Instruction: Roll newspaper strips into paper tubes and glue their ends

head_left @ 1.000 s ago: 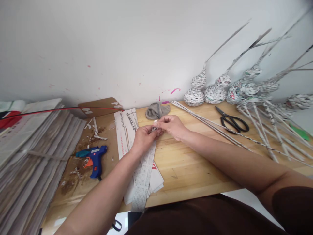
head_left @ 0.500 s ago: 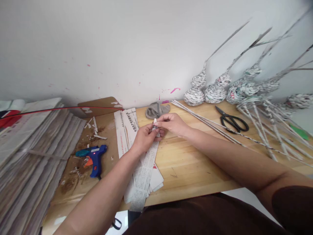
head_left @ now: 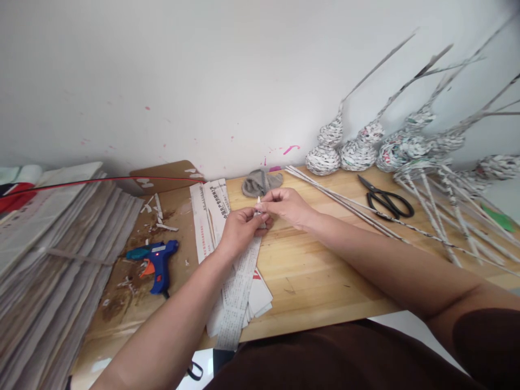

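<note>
A long newspaper strip (head_left: 240, 287) runs from my fingers down toward the table's front edge. Its far end is rolled into a small pointed tip between both hands. My left hand (head_left: 242, 227) pinches the strip just below the tip. From the right, my right hand (head_left: 286, 208) grips the rolled tip between thumb and fingers. Beneath the strip lie more newspaper strips (head_left: 209, 216), fanned out on the wooden table (head_left: 309, 260). Just beyond my hands is a crumpled grey cloth (head_left: 257, 184).
At left, a blue glue gun (head_left: 160, 265) lies on stained cardboard beside a tall newspaper stack (head_left: 69, 260). Black-handled scissors (head_left: 385, 200) and thin rolled paper sticks (head_left: 345, 203) are at right. Woven paper gourds (head_left: 323, 160) stand along the wall.
The paper's end has been turned between my fingers into a narrower, tighter point. Both hands stay in nearly the same place.
</note>
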Action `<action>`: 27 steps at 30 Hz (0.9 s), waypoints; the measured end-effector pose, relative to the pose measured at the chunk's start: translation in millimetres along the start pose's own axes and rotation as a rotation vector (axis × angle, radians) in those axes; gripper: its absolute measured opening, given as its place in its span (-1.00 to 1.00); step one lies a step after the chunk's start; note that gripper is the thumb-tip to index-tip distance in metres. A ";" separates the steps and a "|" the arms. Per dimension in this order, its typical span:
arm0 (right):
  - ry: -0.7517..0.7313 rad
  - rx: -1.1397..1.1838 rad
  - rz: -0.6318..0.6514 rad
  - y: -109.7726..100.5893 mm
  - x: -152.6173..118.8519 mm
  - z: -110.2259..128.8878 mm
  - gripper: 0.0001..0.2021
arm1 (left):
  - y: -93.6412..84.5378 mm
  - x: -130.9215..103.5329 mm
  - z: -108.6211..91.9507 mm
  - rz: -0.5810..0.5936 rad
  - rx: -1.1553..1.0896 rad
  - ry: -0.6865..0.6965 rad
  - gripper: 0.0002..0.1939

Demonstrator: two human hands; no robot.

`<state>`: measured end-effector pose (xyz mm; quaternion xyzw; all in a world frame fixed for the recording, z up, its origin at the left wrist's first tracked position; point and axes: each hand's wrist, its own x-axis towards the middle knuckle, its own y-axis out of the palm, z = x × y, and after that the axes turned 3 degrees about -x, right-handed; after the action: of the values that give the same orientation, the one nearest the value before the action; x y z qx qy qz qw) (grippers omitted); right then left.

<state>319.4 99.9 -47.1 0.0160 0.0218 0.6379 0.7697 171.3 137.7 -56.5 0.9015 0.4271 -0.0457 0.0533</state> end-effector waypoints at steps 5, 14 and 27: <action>-0.021 -0.062 0.184 -4.9 3.0 -1.6 -0.72 | -1.2 1.2 3.0 0.000 0.013 0.058 -0.69; -0.049 -0.093 0.007 -4.1 1.7 -0.6 -0.77 | 2.3 0.1 5.1 -0.011 -0.019 -0.020 -0.69; 0.026 -0.121 0.171 -8.0 0.3 7.9 -0.80 | 3.6 0.1 4.0 -0.008 -0.085 -0.032 -0.71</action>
<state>327.8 98.7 -39.6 -0.0371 -0.0081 0.7015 0.7116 174.0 135.0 -60.3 0.8958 0.4314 -0.0424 0.0981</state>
